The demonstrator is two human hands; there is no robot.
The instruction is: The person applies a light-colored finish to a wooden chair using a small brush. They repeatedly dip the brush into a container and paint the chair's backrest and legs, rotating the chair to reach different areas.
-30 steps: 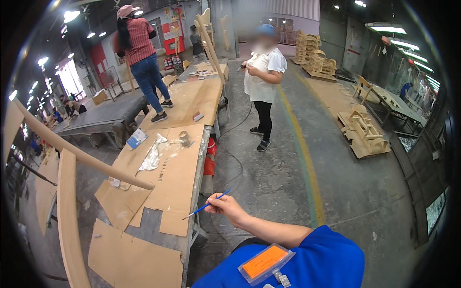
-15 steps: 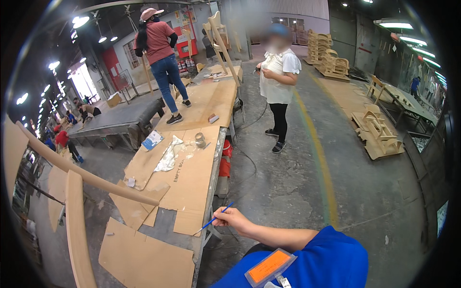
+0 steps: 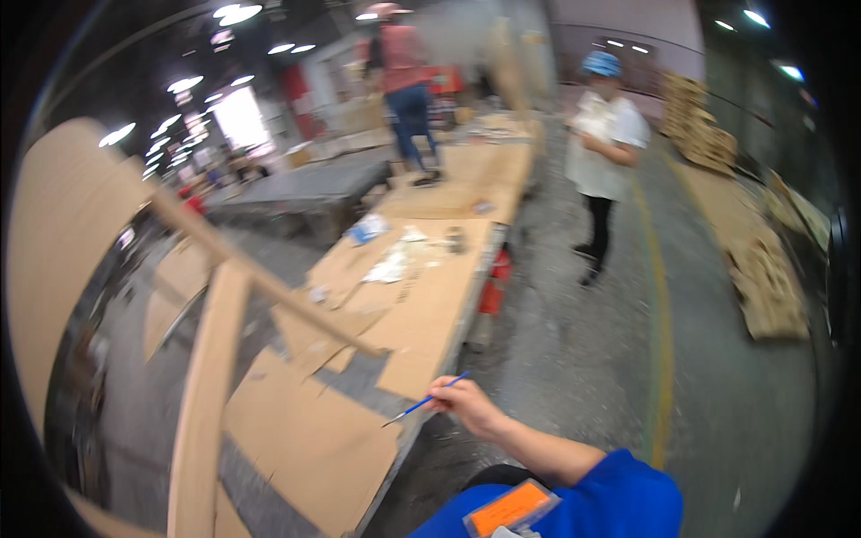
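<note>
Here, right hand (image 3: 465, 408) grip pinching thin blue brush (image 3: 423, 404), tip over cardboard-covered table (image 3: 421, 296)

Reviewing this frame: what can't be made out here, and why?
- Left hand: not in the head view at all.
- Right hand: holds a thin blue tool; its tip is too small and blurred to identify.
- Small items on the cardboard-covered table: motion blur hides what they are.
- Orange tag on the blue sleeve: cut off by the lower edge.
- Wood frame: its lower end runs out of the picture.
</note>
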